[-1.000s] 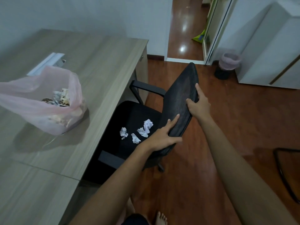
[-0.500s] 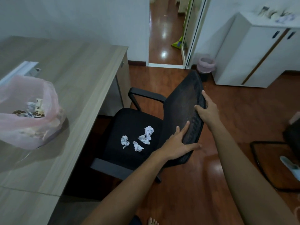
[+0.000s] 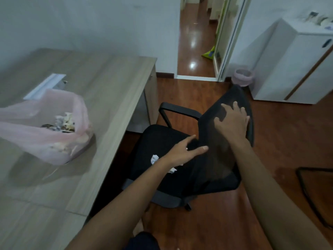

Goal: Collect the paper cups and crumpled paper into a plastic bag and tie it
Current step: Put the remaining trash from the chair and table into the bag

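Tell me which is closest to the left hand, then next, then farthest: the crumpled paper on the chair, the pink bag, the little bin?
1. Crumpled paper, on the seat beside the left hand.
2. Pink bag, left on the desk.
3. Little bin, far by the doorway.

The plastic bag is pink and see-through, slumped on the wooden desk near its front edge, mouth wide open and facing up. Inside sits a heap of white crumpled paper and some darker bits, maybe paper cups, but it's too blurry to be sure. A lighter lump also shows through the bag's lower wall.

More crumpled paper is on the black office chair's seat: one small white wad lies in plain sight toward the seat's front, and a second wad peeks out from under the person's left forearm, half hidden. The two wads lie near each other, not touching.
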